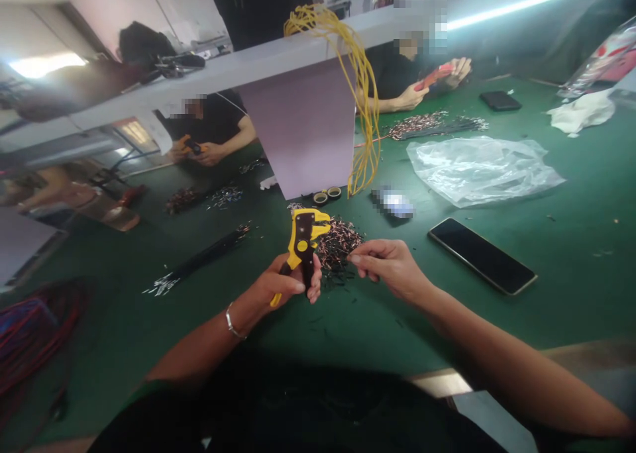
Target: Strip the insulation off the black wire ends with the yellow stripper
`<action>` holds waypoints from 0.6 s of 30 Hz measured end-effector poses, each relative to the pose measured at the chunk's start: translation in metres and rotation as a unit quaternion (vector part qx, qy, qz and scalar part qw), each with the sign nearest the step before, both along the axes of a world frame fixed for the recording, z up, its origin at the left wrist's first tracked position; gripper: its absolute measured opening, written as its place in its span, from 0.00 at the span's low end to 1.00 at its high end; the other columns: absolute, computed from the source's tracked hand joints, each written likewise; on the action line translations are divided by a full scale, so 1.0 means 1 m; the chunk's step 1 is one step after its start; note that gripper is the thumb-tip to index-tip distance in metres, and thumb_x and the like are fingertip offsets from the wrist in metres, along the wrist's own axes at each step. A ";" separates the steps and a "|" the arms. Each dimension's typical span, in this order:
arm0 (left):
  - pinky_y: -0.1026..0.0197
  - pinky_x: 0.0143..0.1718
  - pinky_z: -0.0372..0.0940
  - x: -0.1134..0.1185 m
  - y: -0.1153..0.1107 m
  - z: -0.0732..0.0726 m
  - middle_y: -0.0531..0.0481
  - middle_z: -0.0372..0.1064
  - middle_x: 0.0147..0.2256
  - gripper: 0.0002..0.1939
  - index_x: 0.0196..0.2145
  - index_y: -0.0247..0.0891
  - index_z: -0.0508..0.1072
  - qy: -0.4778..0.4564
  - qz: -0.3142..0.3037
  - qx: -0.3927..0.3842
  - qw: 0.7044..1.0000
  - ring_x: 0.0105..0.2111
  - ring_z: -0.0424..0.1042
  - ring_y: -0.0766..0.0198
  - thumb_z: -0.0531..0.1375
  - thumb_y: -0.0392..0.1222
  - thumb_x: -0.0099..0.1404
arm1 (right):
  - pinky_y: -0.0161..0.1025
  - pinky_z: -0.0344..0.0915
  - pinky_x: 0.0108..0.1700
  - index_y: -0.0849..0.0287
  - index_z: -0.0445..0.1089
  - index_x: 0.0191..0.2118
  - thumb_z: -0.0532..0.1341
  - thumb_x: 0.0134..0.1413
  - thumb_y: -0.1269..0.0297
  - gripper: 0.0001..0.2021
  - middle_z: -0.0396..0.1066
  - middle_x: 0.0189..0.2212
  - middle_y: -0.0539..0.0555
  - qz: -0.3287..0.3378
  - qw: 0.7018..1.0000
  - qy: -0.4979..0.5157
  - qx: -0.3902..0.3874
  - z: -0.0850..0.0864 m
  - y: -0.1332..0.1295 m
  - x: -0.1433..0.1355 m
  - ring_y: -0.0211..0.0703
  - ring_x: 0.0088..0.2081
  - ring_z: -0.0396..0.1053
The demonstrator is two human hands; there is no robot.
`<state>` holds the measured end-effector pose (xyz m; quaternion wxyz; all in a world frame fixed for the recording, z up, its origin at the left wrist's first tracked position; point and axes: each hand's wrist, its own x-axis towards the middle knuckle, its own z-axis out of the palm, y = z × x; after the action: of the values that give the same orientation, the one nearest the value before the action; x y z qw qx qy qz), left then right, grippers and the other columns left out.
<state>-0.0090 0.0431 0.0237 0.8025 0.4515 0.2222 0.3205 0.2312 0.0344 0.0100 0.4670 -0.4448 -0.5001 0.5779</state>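
My left hand [291, 279] is wrapped round the handles of a yellow and black wire stripper [303, 244], held upright with its jaws at the top pointing right. Just behind and right of the tool lies a pile of short dark wires with bare copper ends [340, 241]. At the pile's right edge, my right hand [385, 262] has thumb and forefinger pinched together. Whatever is between those fingertips is too small to make out. Left of the stripper rests a bundle of black wires [203, 257] with silvery ends.
A dark phone [481, 255] lies right of my right hand, with a clear plastic bag [481, 168] behind it. Yellow wires [365, 108] hang over the shelf beside two tape rolls [326, 195]. Red cables [37, 334] are coiled at left. Co-workers' hands [410, 97] hold tools across the green table.
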 end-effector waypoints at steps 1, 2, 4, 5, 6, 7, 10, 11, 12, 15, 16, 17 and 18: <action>0.55 0.30 0.66 0.000 0.000 0.000 0.47 0.69 0.30 0.21 0.42 0.32 0.72 -0.002 -0.012 -0.008 1.000 0.26 0.68 0.62 0.66 0.34 0.47 | 0.34 0.54 0.19 0.59 0.79 0.27 0.70 0.43 0.56 0.11 0.69 0.15 0.49 -0.001 1.000 0.001 0.005 0.001 0.000 0.001 0.32 0.16 0.58; 0.55 0.30 0.66 0.000 0.000 0.000 0.47 0.69 0.30 0.22 0.42 0.32 0.72 -0.004 -0.023 -0.015 1.000 0.26 0.68 0.62 0.66 0.35 0.46 | 0.34 0.54 0.19 0.59 0.79 0.28 0.70 0.43 0.56 0.11 0.69 0.16 0.49 -0.002 1.000 0.002 0.010 0.003 -0.001 0.002 0.32 0.17 0.58; 0.55 0.29 0.66 0.000 0.001 -0.001 0.46 0.70 0.30 0.22 0.42 0.32 0.72 -0.009 -0.042 -0.024 0.999 0.26 0.69 0.62 0.66 0.35 0.46 | 0.34 0.54 0.19 0.58 0.80 0.28 0.70 0.44 0.56 0.10 0.70 0.16 0.49 -0.007 1.000 0.008 0.015 0.005 -0.002 0.005 0.32 0.17 0.58; 0.55 0.29 0.66 0.000 0.001 -0.001 0.46 0.69 0.30 0.23 0.42 0.33 0.72 -0.011 -0.051 -0.025 0.998 0.26 0.69 0.61 0.67 0.35 0.46 | 0.34 0.54 0.19 0.58 0.80 0.28 0.70 0.44 0.56 0.10 0.70 0.16 0.49 -0.010 1.000 0.011 0.016 0.007 -0.002 0.005 0.32 0.17 0.58; 0.55 0.29 0.66 0.000 0.001 -0.001 0.46 0.69 0.30 0.23 0.42 0.33 0.72 -0.011 -0.061 -0.024 0.998 0.26 0.69 0.61 0.67 0.36 0.46 | 0.34 0.53 0.19 0.58 0.80 0.28 0.70 0.45 0.57 0.10 0.70 0.17 0.49 -0.013 1.000 0.016 0.016 0.008 -0.003 0.006 0.31 0.17 0.58; 0.55 0.29 0.67 0.001 0.000 -0.001 0.46 0.69 0.30 0.23 0.41 0.32 0.72 -0.009 -0.071 -0.023 0.997 0.26 0.69 0.61 0.67 0.36 0.45 | 0.35 0.53 0.19 0.58 0.80 0.28 0.70 0.45 0.57 0.09 0.70 0.17 0.49 -0.014 1.000 0.021 0.015 0.009 -0.003 0.007 0.31 0.17 0.58; 0.54 0.28 0.67 0.001 -0.001 -0.001 0.46 0.68 0.29 0.23 0.40 0.33 0.72 -0.005 -0.101 -0.027 0.994 0.26 0.69 0.61 0.68 0.37 0.45 | 0.35 0.53 0.19 0.57 0.80 0.28 0.70 0.45 0.58 0.08 0.70 0.16 0.49 -0.018 0.999 0.032 0.013 0.011 -0.002 0.009 0.31 0.16 0.58; 0.54 0.28 0.67 0.002 -0.001 -0.001 0.46 0.68 0.29 0.23 0.41 0.33 0.73 -0.005 -0.109 -0.031 0.994 0.26 0.69 0.61 0.68 0.38 0.45 | 0.35 0.53 0.19 0.57 0.79 0.28 0.70 0.45 0.58 0.08 0.70 0.16 0.48 -0.017 0.999 0.034 0.012 0.012 -0.002 0.009 0.31 0.16 0.58; 0.54 0.28 0.67 0.001 -0.002 -0.002 0.46 0.69 0.29 0.23 0.41 0.32 0.73 -0.006 -0.114 -0.036 0.993 0.25 0.68 0.60 0.68 0.38 0.45 | 0.35 0.53 0.19 0.57 0.79 0.28 0.70 0.45 0.58 0.08 0.70 0.16 0.48 -0.016 0.999 0.034 0.012 0.012 -0.002 0.009 0.31 0.16 0.58; 0.54 0.28 0.67 0.001 -0.002 -0.004 0.45 0.69 0.29 0.23 0.41 0.32 0.74 -0.010 -0.124 -0.052 0.991 0.25 0.69 0.60 0.69 0.37 0.44 | 0.35 0.53 0.19 0.56 0.79 0.27 0.70 0.45 0.57 0.08 0.70 0.16 0.48 -0.007 0.999 0.031 0.017 0.011 -0.002 0.010 0.32 0.17 0.58; 0.54 0.28 0.67 0.001 -0.003 -0.004 0.45 0.69 0.29 0.23 0.41 0.32 0.74 -0.012 -0.127 -0.056 0.990 0.25 0.69 0.60 0.69 0.36 0.44 | 0.35 0.53 0.19 0.56 0.79 0.27 0.70 0.46 0.57 0.08 0.70 0.16 0.48 -0.003 0.999 0.031 0.019 0.011 -0.002 0.009 0.32 0.17 0.58; 0.54 0.28 0.67 0.001 -0.003 -0.004 0.45 0.69 0.29 0.23 0.41 0.32 0.74 -0.014 -0.129 -0.060 0.990 0.25 0.69 0.60 0.69 0.36 0.44 | 0.35 0.53 0.19 0.56 0.79 0.28 0.70 0.46 0.58 0.08 0.70 0.16 0.48 0.002 0.999 0.032 0.022 0.011 -0.002 0.009 0.31 0.17 0.58; 0.54 0.28 0.67 0.002 -0.003 -0.004 0.45 0.69 0.29 0.23 0.41 0.32 0.74 -0.015 -0.131 -0.064 0.989 0.25 0.69 0.60 0.68 0.36 0.44 | 0.35 0.53 0.19 0.56 0.80 0.28 0.70 0.46 0.58 0.07 0.70 0.16 0.48 0.005 0.999 0.034 0.024 0.010 -0.003 0.009 0.31 0.16 0.58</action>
<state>-0.0074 0.0399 0.0196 0.8679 0.4199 0.1688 0.2047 0.2404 0.0319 0.0204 0.4913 -0.4113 -0.5000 0.5826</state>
